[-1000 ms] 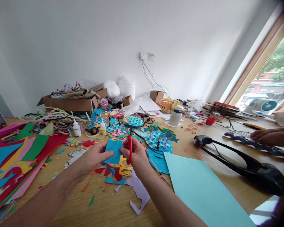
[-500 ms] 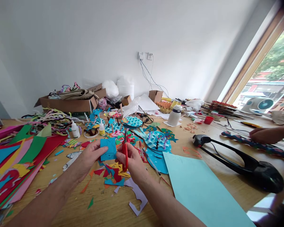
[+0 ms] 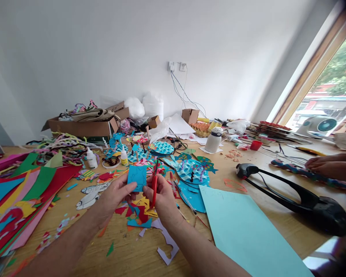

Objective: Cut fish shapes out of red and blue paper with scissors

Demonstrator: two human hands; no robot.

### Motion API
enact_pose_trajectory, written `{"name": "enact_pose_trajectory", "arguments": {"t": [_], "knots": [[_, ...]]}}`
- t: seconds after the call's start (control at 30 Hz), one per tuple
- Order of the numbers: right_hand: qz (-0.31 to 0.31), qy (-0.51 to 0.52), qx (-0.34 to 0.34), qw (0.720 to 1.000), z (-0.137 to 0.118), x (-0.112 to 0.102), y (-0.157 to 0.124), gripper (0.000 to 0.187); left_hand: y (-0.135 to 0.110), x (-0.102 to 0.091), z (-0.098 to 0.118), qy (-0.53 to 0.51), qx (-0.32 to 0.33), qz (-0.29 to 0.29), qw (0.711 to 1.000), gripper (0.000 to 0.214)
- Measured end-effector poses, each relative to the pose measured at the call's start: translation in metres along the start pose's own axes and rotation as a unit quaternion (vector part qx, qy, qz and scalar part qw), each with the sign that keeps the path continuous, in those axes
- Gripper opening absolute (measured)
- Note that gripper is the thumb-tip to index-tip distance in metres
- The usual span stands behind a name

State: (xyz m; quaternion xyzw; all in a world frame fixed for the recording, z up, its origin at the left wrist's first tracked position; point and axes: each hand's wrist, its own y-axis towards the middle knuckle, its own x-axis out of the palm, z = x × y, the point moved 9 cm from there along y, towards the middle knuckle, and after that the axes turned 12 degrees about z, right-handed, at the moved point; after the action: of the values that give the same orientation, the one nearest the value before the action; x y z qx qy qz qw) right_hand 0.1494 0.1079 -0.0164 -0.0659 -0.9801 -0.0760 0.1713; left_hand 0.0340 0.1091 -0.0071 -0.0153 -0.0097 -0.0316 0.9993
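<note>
My left hand [image 3: 117, 194] pinches a small blue paper piece [image 3: 137, 177] and holds it upright above the wooden table [image 3: 127, 254]. My right hand [image 3: 160, 197] is closed around red-handled scissors [image 3: 154, 184], their blades pointing up beside the right edge of the blue piece. Under both hands lies a heap of coloured paper scraps [image 3: 138, 213]. A white cut-out scrap [image 3: 167, 246] lies nearer to me.
Stacked coloured sheets [image 3: 20, 196] fill the left. A large light-blue sheet [image 3: 248, 234] lies at the right, a black hot glue gun [image 3: 300, 200] beyond it. Blue paper fish crafts [image 3: 192, 171], glue bottles [image 3: 123, 156] and cardboard boxes [image 3: 80, 125] sit behind. Another person's hands [image 3: 325, 165] are at the far right.
The blue piece has been turned and raised a little in my left hand. The scissors stay beside it in my right hand. The other person's hands have shifted slightly.
</note>
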Motion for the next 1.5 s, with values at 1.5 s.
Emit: {"name": "enact_pose_trajectory", "arguments": {"t": [1.5], "knots": [[-0.033,-0.031,0.021,0.999,-0.008,-0.006,0.011,0.027,0.003,-0.011,0.028,0.151,0.066,-0.025,0.986,0.011]]}}
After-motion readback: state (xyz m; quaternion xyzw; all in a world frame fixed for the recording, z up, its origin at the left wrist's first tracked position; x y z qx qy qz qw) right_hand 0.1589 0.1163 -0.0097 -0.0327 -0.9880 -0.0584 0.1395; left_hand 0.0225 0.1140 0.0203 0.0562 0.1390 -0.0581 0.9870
